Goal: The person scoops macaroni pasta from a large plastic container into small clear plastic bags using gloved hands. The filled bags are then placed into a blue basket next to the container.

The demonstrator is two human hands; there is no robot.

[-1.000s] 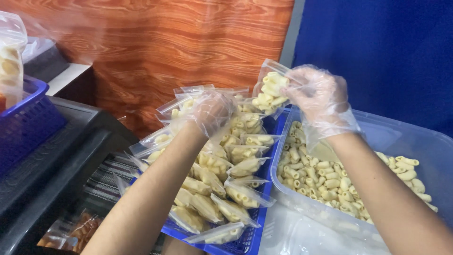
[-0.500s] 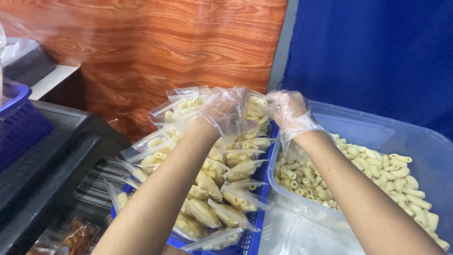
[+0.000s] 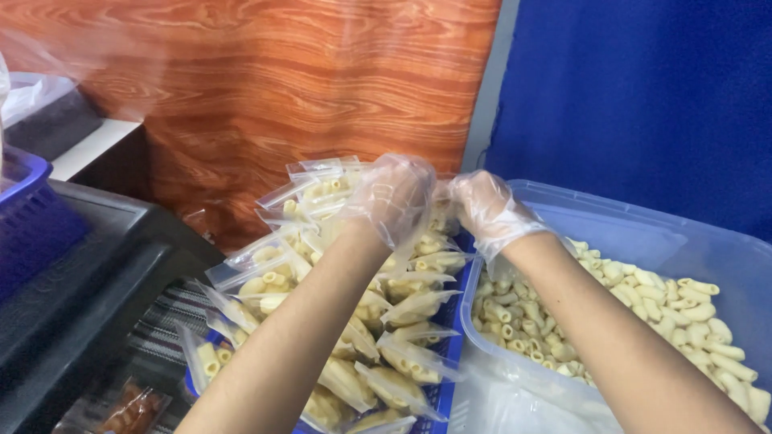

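Meeting Over the Heap of Pasta Packets

Reaching in from the near edge, both gloved hands come together at the far end of a pile of small clear packets, each filled with pale tube pasta. At the far left sits a blue basket point(image 3: 28, 213) on a black machine top point(image 3: 88, 273), with a wood-grain wall point(image 3: 265, 80) behind.

Next along, the packets point(image 3: 338, 321) are stacked in a blue crate point(image 3: 450, 354), their sealed tops sticking up in loose rows and spilling toward the left.

The left hand point(image 3: 392, 199), in a thin clear glove, hangs above the back of that pile, wrist bent, knuckles up, fingers curled downward onto the topmost packets. Its grip looks closed around something, but the glove and the back of the hand hide what lies inside, so I cannot tell what it pinches. The forearm rises steeply from the lower left.

Just beside it, almost touching, the right hand point(image 3: 486, 210) is also gloved, its fingers folded in toward the left hand at the crate's far corner. Whether it clamps a packet cannot be made out; the fingertips are hidden behind the left hand.

To the right stands a large clear plastic tub point(image 3: 643, 233) half full of loose pasta point(image 3: 691, 309), against a blue wall point(image 3: 643, 104). The right forearm crosses over the tub's near side.
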